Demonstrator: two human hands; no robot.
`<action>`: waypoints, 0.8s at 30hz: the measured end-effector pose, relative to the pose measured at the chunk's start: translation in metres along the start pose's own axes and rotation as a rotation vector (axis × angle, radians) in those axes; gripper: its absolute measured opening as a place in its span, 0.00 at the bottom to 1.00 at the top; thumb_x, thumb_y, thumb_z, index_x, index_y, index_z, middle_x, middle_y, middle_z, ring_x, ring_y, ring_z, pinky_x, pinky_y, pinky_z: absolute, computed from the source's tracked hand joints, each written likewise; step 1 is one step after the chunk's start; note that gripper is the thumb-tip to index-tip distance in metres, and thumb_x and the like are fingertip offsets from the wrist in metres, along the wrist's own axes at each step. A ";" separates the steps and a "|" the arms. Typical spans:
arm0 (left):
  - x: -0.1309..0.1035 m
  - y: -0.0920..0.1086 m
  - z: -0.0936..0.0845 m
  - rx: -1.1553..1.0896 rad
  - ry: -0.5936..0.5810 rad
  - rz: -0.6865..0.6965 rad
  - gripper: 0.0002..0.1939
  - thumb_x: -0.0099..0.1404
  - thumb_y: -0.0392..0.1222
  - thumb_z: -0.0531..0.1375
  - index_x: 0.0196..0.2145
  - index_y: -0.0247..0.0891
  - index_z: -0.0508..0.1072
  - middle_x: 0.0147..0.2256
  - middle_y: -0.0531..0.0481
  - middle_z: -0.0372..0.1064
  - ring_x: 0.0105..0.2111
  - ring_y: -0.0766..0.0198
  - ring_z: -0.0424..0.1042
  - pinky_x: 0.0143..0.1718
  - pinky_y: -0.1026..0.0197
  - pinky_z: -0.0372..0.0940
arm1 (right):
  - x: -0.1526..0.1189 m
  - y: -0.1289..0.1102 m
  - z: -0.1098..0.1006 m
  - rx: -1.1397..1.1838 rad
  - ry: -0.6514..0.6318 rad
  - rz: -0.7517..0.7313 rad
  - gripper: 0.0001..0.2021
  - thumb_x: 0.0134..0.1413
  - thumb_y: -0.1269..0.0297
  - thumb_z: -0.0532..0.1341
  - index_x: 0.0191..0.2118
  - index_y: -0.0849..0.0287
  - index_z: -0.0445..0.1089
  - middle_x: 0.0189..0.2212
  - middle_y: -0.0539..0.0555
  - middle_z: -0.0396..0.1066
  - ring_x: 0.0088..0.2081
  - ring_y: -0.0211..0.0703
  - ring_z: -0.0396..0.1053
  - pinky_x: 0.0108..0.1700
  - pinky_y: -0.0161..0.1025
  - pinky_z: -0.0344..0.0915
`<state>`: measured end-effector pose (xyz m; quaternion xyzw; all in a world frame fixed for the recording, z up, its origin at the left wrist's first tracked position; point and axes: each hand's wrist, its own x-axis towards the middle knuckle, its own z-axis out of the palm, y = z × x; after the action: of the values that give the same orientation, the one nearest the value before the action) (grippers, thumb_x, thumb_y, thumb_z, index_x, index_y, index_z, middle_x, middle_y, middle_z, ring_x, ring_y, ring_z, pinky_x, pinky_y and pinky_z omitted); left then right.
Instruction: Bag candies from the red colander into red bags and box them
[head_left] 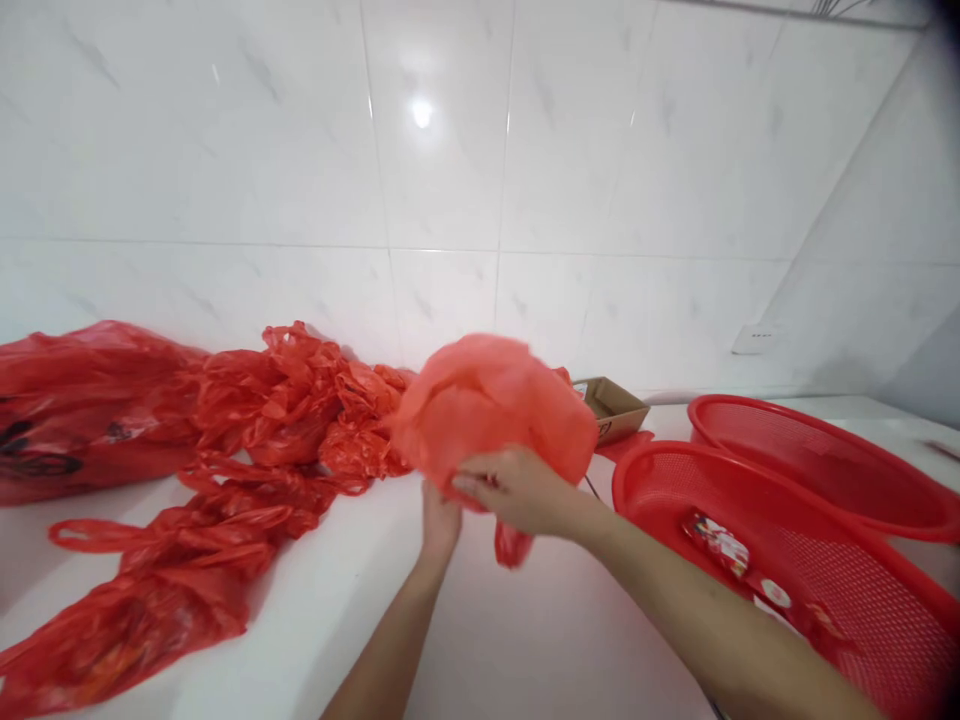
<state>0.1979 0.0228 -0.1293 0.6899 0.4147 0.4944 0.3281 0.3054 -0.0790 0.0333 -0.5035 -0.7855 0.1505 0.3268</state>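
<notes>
A red plastic bag [499, 400] is puffed out above the white table, held up in front of me. The fingers of my right hand [517, 490] are closed on its near edge. My left hand [441, 525] reaches up under the bag's lower left edge; its fingers are mostly hidden behind the plastic, though it appears to grip the edge as well. A small red end of the bag dangles below my right hand. What is inside the bag, if anything, cannot be seen.
Several knotted red plastic bags [262, 410] lie along the wall and down the left side. Two red plastic baskets stand at the right; the nearer basket [652, 470] holds small wrapped packets [720, 543]. A shallow cardboard box [622, 425] sits behind, near the tiled wall [442, 180].
</notes>
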 end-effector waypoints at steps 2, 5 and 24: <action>-0.012 -0.002 -0.037 -0.068 0.096 -0.054 0.28 0.67 0.57 0.47 0.56 0.36 0.64 0.55 0.36 0.66 0.53 0.49 0.67 0.52 0.47 0.65 | -0.021 0.006 0.030 -0.129 -0.134 0.019 0.15 0.61 0.63 0.54 0.22 0.58 0.59 0.19 0.45 0.62 0.22 0.33 0.57 0.24 0.32 0.51; -0.046 0.001 -0.083 -0.200 0.198 -0.207 0.31 0.67 0.62 0.45 0.57 0.39 0.62 0.57 0.37 0.63 0.53 0.50 0.68 0.50 0.47 0.66 | -0.047 0.020 0.064 -0.316 -0.224 -0.001 0.14 0.60 0.65 0.55 0.22 0.57 0.63 0.19 0.46 0.68 0.22 0.36 0.62 0.26 0.35 0.54; -0.134 0.023 -0.088 0.092 0.079 -0.117 0.28 0.57 0.54 0.64 0.53 0.42 0.66 0.56 0.40 0.57 0.58 0.48 0.59 0.57 0.40 0.58 | -0.247 0.145 -0.107 -0.476 -0.104 1.139 0.44 0.47 0.58 0.70 0.68 0.61 0.53 0.57 0.77 0.59 0.48 0.54 0.70 0.41 0.39 0.59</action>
<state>0.0974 -0.1038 -0.1387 0.6589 0.4893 0.4814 0.3079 0.5457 -0.2441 -0.0591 -0.8948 -0.4204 0.1462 0.0354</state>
